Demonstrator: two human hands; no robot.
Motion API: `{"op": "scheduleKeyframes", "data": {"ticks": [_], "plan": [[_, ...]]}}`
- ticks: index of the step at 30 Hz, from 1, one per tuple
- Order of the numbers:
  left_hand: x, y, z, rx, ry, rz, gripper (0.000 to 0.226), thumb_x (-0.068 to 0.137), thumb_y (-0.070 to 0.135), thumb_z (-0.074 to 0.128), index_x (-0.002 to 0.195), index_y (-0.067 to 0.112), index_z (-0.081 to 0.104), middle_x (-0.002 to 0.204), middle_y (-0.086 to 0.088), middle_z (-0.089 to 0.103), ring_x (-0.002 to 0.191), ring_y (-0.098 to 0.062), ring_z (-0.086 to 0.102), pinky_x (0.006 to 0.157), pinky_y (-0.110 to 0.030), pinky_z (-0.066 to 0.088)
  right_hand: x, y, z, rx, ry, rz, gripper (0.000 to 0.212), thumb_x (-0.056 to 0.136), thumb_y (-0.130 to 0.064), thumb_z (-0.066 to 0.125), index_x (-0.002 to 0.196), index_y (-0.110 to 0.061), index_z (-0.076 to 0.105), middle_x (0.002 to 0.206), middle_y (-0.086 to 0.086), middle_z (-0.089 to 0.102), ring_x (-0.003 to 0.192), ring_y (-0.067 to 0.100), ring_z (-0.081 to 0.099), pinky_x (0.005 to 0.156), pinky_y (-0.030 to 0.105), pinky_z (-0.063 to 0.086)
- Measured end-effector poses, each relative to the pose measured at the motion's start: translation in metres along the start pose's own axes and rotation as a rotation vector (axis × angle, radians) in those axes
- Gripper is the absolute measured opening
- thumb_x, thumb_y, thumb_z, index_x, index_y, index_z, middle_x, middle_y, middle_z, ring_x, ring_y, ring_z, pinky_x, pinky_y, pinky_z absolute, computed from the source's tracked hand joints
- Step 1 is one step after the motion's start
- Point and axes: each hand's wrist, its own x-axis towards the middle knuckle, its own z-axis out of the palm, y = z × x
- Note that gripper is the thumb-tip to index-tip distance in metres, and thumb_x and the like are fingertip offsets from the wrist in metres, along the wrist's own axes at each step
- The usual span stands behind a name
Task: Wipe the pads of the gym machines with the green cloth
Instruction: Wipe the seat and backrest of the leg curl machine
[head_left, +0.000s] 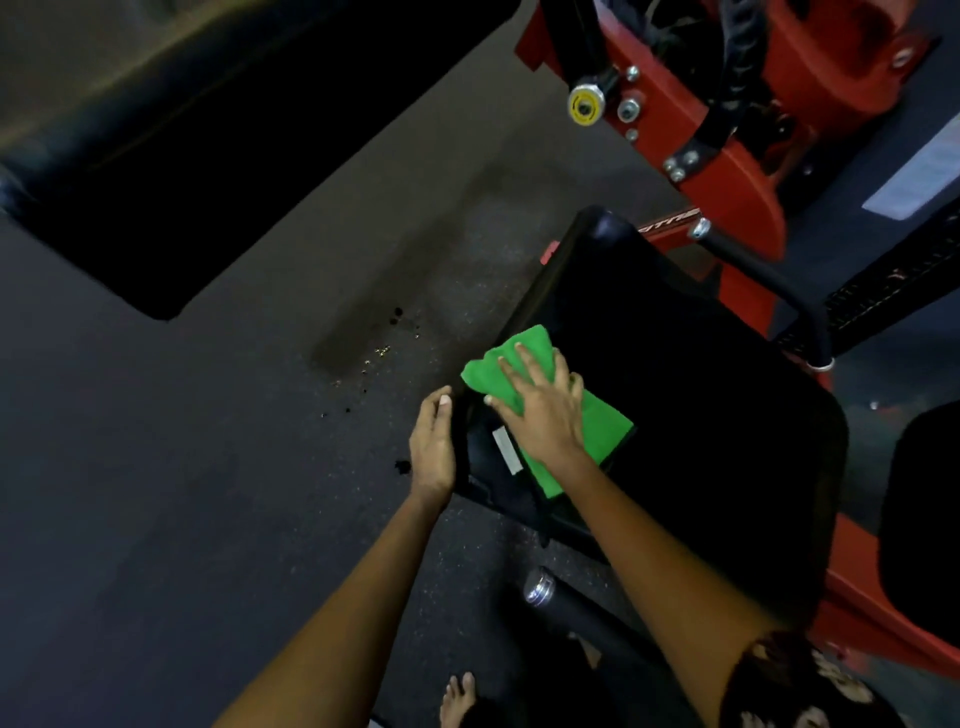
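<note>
On the near-left corner of the black seat pad of the red gym machine, the green cloth is pressed flat under the right hand, whose fingers are spread straight, while the pad's edge is steadied by the loosely extended left hand. The wiping is judged to be under way, with most of this pad uncovered by the cloth and a second dark pad at the right untouched. The folded cloth's long axis is laid diagonally, from lower right towards the pad's upper-left edge.

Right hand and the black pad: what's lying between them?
The green cloth, spread flat under the right hand on the black pad, as the head view shows.
</note>
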Motion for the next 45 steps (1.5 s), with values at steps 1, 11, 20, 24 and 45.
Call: {"op": "scheduleKeyframes", "data": {"ticks": [1, 11, 20, 24, 45], "plan": [[-0.002, 0.001, 0.001, 0.084, -0.008, 0.028, 0.03, 0.101, 0.023, 0.04, 0.123, 0.01, 0.055, 0.121, -0.004, 0.059, 0.112, -0.015, 0.053, 0.094, -0.021, 0.038, 0.001, -0.005, 0.0, -0.01, -0.007, -0.021, 0.062, 0.09, -0.061, 0.034, 0.144, -0.03, 0.037, 0.157, -0.008, 0.021, 0.142, 0.037, 0.012, 0.11, 0.056, 0.016], [-0.028, 0.003, 0.034, 1.001, -0.005, -0.01, 0.064, 0.101, 0.04, 0.028, 0.149, 0.002, 0.009, 0.157, -0.012, 0.014, 0.145, -0.024, 0.012, 0.118, -0.034, 0.006, 0.046, 0.011, -0.028, -0.213, -0.212, -0.282, 0.063, 0.093, -0.06, 0.034, 0.148, -0.03, 0.028, 0.159, -0.011, 0.008, 0.145, 0.03, -0.009, 0.113, 0.058, 0.002], [-0.023, 0.02, 0.033, 1.073, -0.157, -0.165, 0.08, 0.097, 0.05, 0.034, 0.149, 0.003, -0.004, 0.159, -0.011, -0.001, 0.146, -0.024, -0.001, 0.117, -0.034, -0.002, 0.092, 0.009, -0.043, -0.305, -0.332, -0.44, 0.058, 0.093, -0.057, 0.038, 0.144, -0.029, 0.035, 0.153, -0.006, 0.03, 0.146, 0.029, 0.003, 0.114, 0.054, 0.003], [-0.021, 0.026, 0.036, 1.041, -0.146, -0.214, 0.073, 0.098, 0.045, 0.032, 0.149, 0.003, 0.002, 0.158, -0.012, 0.006, 0.146, -0.025, 0.004, 0.118, -0.035, 0.001, 0.095, -0.002, -0.04, -0.26, -0.376, -0.346, 0.057, 0.093, -0.058, 0.038, 0.141, -0.026, 0.04, 0.151, -0.004, 0.033, 0.144, 0.035, 0.002, 0.113, 0.056, 0.003], [0.04, 0.055, 0.089, 1.002, -0.195, -0.334, 0.071, 0.1, 0.047, 0.026, 0.148, -0.002, 0.006, 0.157, -0.016, 0.01, 0.146, -0.027, 0.006, 0.118, -0.037, 0.002, 0.185, 0.06, -0.057, -0.245, -0.322, -0.168, 0.054, 0.09, -0.053, 0.048, 0.137, -0.026, 0.046, 0.147, -0.001, 0.037, 0.143, 0.035, 0.01, 0.11, 0.058, 0.012]]}}
